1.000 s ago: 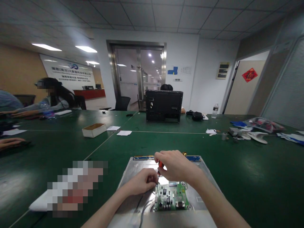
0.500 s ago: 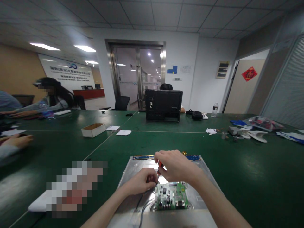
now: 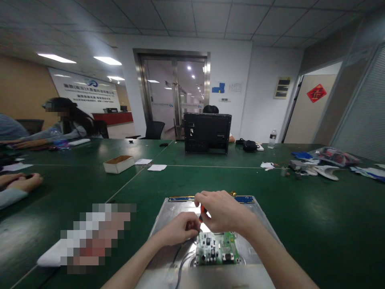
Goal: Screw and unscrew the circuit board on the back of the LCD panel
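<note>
A green circuit board (image 3: 217, 249) lies on a silvery metal panel (image 3: 255, 257) in front of me. My right hand (image 3: 221, 208) grips a red screwdriver (image 3: 202, 210) from above, its shaft pointing down at the board's upper left corner. Beside that shaft, my left hand (image 3: 183, 228) has its thumb and fingers pinched close to the same corner; what they hold, if anything, is hidden. Dark cables (image 3: 180, 269) run from under my left hand toward the panel's near side. A blue strip (image 3: 244, 199) lines the panel's far edge.
An open box (image 3: 118, 164) and paper sheets (image 3: 157, 167) lie to the left. A black monitor (image 3: 207, 133) stands across the table. Clutter (image 3: 303, 166) and a bottle (image 3: 272, 139) are at the right. Another person's hands (image 3: 25, 183) are at the far left.
My two hands and the screwdriver have barely moved. At the far left, the other person's hands have shifted slightly, and a second hand now shows there.
</note>
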A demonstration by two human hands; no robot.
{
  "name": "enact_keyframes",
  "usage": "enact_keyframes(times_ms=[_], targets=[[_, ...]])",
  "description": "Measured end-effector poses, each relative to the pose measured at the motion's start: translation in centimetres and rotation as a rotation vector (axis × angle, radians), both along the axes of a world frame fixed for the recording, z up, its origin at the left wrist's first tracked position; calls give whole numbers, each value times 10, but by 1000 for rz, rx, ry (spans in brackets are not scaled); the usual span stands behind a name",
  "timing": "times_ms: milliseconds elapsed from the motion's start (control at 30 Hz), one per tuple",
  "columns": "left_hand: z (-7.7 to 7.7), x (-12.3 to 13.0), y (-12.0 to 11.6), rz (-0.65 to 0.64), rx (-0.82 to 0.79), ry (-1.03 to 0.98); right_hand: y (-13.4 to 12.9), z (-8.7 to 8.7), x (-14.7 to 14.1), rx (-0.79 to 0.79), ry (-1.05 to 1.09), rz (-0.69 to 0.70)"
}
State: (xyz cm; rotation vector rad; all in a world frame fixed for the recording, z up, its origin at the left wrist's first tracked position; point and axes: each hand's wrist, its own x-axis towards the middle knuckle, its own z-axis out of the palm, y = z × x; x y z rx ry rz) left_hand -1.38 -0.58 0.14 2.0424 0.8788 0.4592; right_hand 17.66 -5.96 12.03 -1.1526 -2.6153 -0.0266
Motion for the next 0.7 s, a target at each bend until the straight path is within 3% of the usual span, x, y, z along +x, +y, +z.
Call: enact_keyframes(times_ms=[233, 500, 700], targets=[[4, 1, -3, 12, -24, 34, 6, -3, -5, 61, -79, -107], [3, 0, -1, 19, -1, 31, -5, 0, -6, 14, -32, 39], [9, 1, -5, 17, -48, 27, 2, -1, -9, 53, -76, -49]])
